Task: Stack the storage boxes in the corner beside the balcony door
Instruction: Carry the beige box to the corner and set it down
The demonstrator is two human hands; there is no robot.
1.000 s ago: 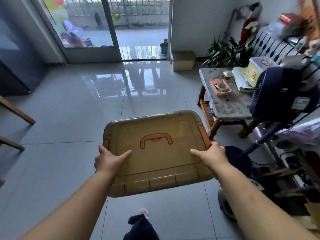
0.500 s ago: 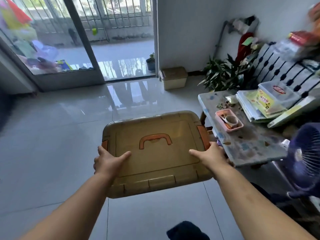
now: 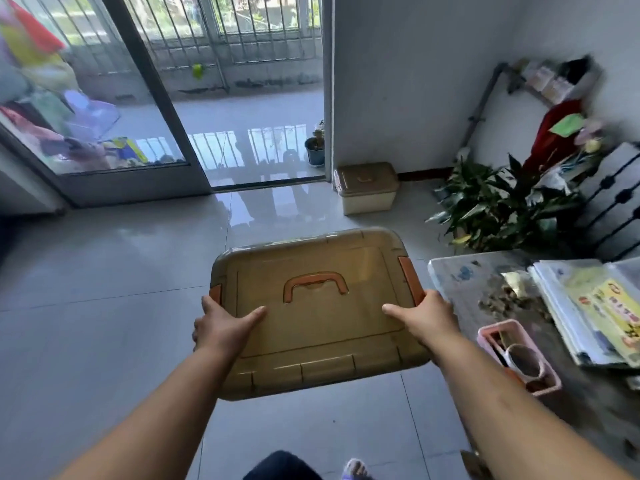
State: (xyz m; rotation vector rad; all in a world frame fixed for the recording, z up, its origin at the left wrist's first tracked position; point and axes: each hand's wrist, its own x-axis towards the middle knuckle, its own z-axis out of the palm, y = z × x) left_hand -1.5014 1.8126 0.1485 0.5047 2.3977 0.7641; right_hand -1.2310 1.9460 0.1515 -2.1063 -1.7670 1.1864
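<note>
Amber-lidded storage box (image 3: pixel 315 313) clamped between left hand (image 3: pixel 221 329) and right hand (image 3: pixel 424 318), mid-carry; next, lowering squarely onto corner box (image 3: pixel 366 187).

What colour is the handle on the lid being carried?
Orange handle, on a translucent brown lid; head view.

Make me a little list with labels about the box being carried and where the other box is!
carried box: brown lid, orange handle, storage box held above the floor
left hand: left hand grips its left edge
right hand: right hand grips its right edge
other box: matching box on the floor in the corner
door: balcony door open, left of that corner
nearby: plant on the right
</note>
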